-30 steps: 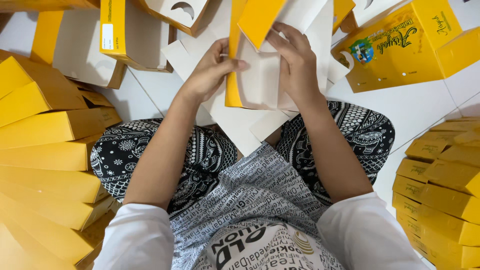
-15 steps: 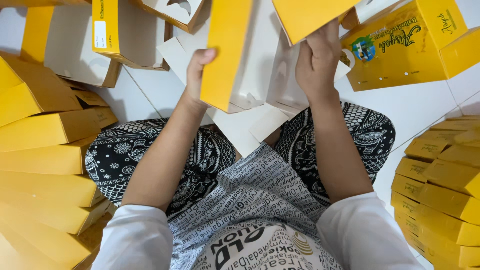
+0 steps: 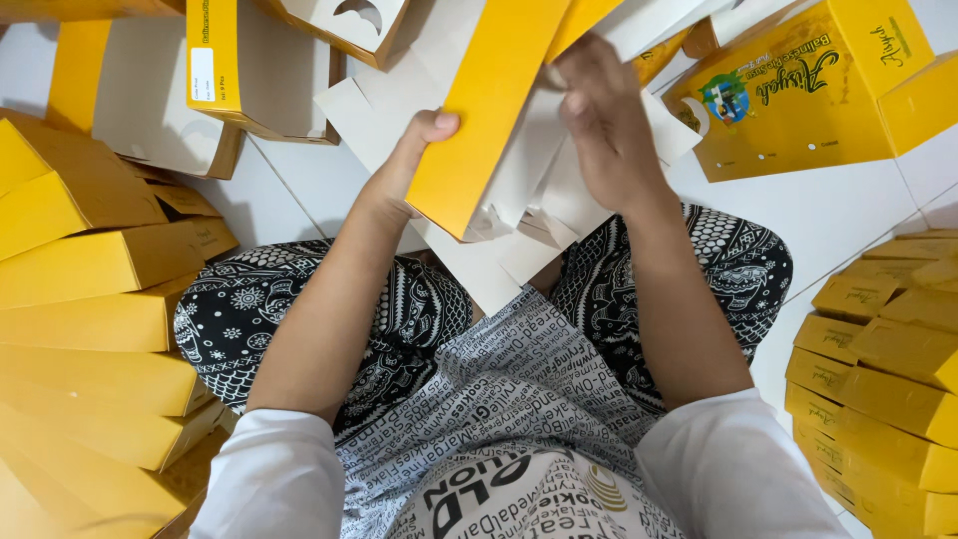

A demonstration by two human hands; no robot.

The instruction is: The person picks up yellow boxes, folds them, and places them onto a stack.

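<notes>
A: From the head view, what do the hands have?

B: Both are on one half-folded yellow carton (image 3: pixel 486 110), white inside, held up above the lap. The left hand (image 3: pixel 404 175) has its grip closed on the carton's long yellow side panel, thumb on the outer face near the left edge. The right hand (image 3: pixel 604 125) has its grip pinched on the white inner flaps (image 3: pixel 559 190), fingers curled over them.

A: Where does the carton sit against everything else?

B: It is tilted, its lower corner pointing down toward the knees, its upper end running out past the top of the frame. Loose white flaps hang under it just above the patterned trousers (image 3: pixel 329 319).

A: How much room is there around it?

B: Little. On the person's left a stack of folded yellow boxes (image 3: pixel 90 329) lies fanned out, its edges close to the left knee. On the right another pile of yellow boxes (image 3: pixel 883 369) crowds the right knee. Ahead, a printed yellow box (image 3: pixel 798 95) lies flat on the white tiled floor (image 3: pixel 838 215), and open carton blanks (image 3: pixel 249 70) lie at the upper left. Bare floor shows between the right knee and the printed box, and a narrower strip beside the left forearm.
</notes>
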